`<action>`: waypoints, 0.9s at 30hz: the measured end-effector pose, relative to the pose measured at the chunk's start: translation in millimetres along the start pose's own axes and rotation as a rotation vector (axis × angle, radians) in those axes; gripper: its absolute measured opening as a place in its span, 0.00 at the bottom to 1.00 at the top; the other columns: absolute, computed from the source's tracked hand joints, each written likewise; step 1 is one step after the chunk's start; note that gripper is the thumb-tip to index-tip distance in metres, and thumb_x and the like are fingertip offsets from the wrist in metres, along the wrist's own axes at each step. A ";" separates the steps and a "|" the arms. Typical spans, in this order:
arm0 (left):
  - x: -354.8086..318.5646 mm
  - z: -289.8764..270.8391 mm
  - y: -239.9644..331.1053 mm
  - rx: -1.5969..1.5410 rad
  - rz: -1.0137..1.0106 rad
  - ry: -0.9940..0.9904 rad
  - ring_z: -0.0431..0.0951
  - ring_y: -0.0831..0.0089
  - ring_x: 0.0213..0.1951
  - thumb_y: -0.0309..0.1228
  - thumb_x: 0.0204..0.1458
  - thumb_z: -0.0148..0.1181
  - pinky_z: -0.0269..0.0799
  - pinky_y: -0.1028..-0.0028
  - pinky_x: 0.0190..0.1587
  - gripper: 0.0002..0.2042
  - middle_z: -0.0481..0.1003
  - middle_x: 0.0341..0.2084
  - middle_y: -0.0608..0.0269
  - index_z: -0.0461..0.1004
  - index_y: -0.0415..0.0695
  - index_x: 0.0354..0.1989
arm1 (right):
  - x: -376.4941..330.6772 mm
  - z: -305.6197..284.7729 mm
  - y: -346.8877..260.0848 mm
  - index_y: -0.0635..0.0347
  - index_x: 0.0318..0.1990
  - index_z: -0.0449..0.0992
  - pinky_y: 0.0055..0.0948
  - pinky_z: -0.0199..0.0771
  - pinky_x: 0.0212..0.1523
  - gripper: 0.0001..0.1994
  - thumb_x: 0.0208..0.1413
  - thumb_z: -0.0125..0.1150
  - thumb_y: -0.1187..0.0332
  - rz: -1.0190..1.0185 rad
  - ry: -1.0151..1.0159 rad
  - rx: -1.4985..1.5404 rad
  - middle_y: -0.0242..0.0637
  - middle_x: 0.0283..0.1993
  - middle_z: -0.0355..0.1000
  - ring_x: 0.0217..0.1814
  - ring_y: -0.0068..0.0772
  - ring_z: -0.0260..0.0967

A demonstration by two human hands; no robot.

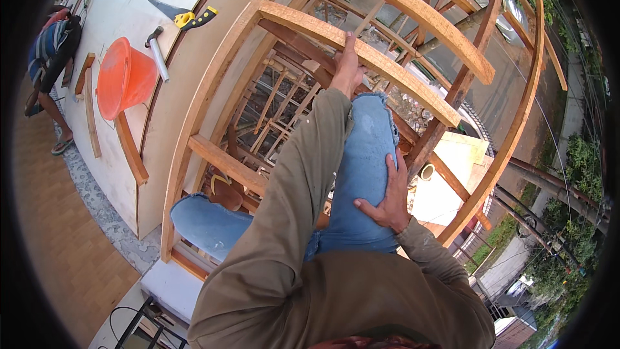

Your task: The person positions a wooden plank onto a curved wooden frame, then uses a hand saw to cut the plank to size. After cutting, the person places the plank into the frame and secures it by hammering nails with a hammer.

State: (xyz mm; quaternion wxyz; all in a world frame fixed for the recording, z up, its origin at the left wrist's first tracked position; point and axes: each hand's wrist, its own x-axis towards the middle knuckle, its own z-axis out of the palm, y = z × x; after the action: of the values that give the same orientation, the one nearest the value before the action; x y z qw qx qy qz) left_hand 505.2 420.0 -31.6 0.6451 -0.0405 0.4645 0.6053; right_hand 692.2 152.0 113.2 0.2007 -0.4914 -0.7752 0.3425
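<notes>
The curved wooden beam (391, 66) is under the person's left hand (347, 70), sloping from that hand's 10 o'clock down to its 4 o'clock, its upper end at a long side rail (219, 77). One digit lies up across the beam's face; the other fingers are hidden, so I cannot tell how tightly it grips. At half past five from there, the right hand (387, 197) rests with thumb and fingers spread on the jeans knee (361, 155), holding nothing.

A second curved beam (413, 1) arcs past at 1 o'clock, and a short crosspiece (226, 161) sits at 8. I'd judge the frame partly built: these timbers look set in place, though I cannot make out their fixings. The gaps between them are uncovered, so, to my eye, the structure is unfinished.

Farther out, around 9 o'clock, an orange bucket (123, 77), a hammer (157, 55) and a yellow-handled saw (184, 16) lie on a pale sheet (135, 0), all out of hand. Beyond them, a co-worker (55, 45) bends at the sheet's edge.
</notes>
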 end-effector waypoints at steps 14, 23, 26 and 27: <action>25.2 -11.6 5.7 0.065 -0.024 -0.067 0.71 0.42 0.61 0.65 0.58 0.55 0.64 0.31 0.61 0.49 0.63 0.63 0.37 0.46 0.34 0.72 | -2.6 -4.1 3.0 0.60 0.77 0.46 0.63 0.52 0.70 0.59 0.43 0.76 0.43 0.029 -0.004 0.032 0.73 0.75 0.41 0.74 0.75 0.47; 22.5 -9.8 10.0 0.137 0.033 -0.044 0.72 0.41 0.58 0.66 0.60 0.51 0.69 0.31 0.58 0.46 0.63 0.61 0.37 0.48 0.38 0.71 | -2.7 -6.8 1.4 0.53 0.77 0.49 0.61 0.54 0.70 0.56 0.44 0.74 0.42 0.082 0.014 0.083 0.71 0.75 0.43 0.73 0.76 0.48; 8.9 -6.4 7.8 0.151 0.033 -0.045 0.74 0.41 0.56 0.64 0.60 0.52 0.71 0.31 0.56 0.44 0.65 0.59 0.39 0.51 0.37 0.69 | -3.4 -7.1 0.2 0.53 0.77 0.50 0.60 0.54 0.70 0.55 0.45 0.74 0.42 0.091 0.031 0.087 0.69 0.75 0.43 0.73 0.75 0.49; 10.2 -8.8 11.6 0.155 0.040 -0.034 0.74 0.41 0.55 0.64 0.60 0.53 0.71 0.31 0.56 0.43 0.66 0.58 0.39 0.52 0.38 0.68 | -2.0 -7.4 -1.8 0.53 0.77 0.50 0.60 0.54 0.70 0.55 0.45 0.74 0.42 0.088 0.030 0.087 0.69 0.75 0.43 0.73 0.75 0.49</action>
State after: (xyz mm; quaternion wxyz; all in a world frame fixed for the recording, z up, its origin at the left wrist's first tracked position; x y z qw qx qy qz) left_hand 489.1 425.2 -37.3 0.6420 0.0292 0.4996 0.5809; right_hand 696.8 152.1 119.6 0.2184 -0.5208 -0.7341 0.3770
